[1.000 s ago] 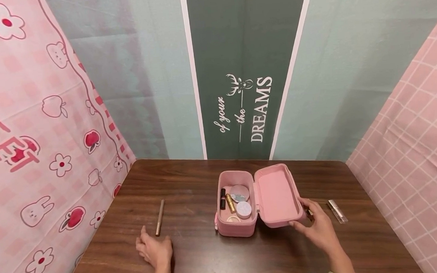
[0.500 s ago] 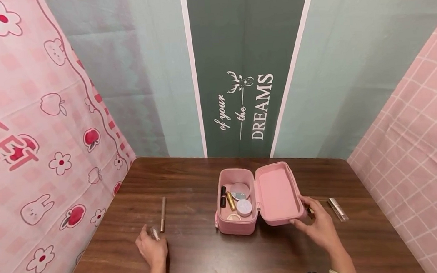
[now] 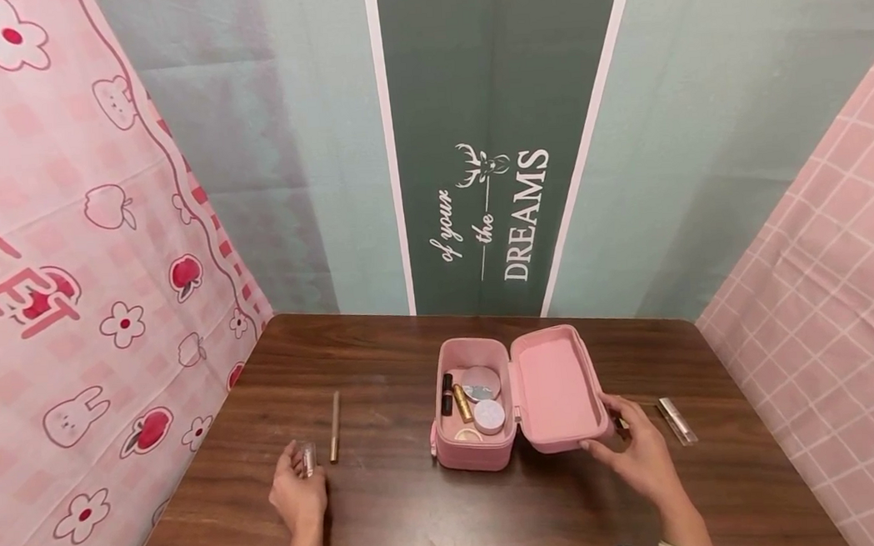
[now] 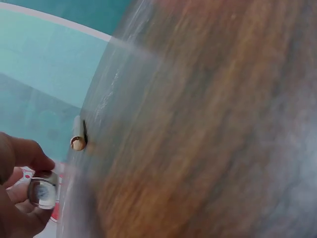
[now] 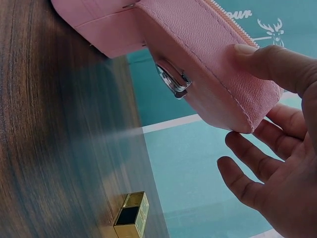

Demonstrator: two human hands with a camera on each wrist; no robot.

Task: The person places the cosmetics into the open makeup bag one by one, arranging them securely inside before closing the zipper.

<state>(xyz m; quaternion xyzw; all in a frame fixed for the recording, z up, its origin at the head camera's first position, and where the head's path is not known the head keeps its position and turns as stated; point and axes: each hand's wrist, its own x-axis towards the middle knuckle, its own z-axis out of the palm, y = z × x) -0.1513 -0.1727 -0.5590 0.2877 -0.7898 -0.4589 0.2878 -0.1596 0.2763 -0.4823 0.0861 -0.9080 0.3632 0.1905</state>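
In the head view my left hand (image 3: 298,490) pinches a small clear lipstick tube (image 3: 309,459) near the table's left side. The left wrist view shows that lipstick tube (image 4: 43,191) end-on between thumb and fingers. Just right of it lies a slim brown-gold cosmetic pencil (image 3: 335,427). My right hand (image 3: 638,444) holds the raised lid (image 3: 557,391) of a pink makeup case (image 3: 474,456), thumb on one side and fingers on the other, as the right wrist view shows. Inside the case lie a black tube (image 3: 447,395), a gold lipstick (image 3: 462,403) and several round compacts (image 3: 488,417).
A clear and silver tube (image 3: 676,421) lies right of the right hand. A gold, black-ended tube (image 5: 132,215) stands out on the table in the right wrist view, partly behind the hand in the head view. Printed cloths hang behind and beside the brown wooden table (image 3: 392,518).
My left hand has picked up the clear lipstick tube and drawn slightly left, away from the pencil. The right hand still holds the case lid in the same place.
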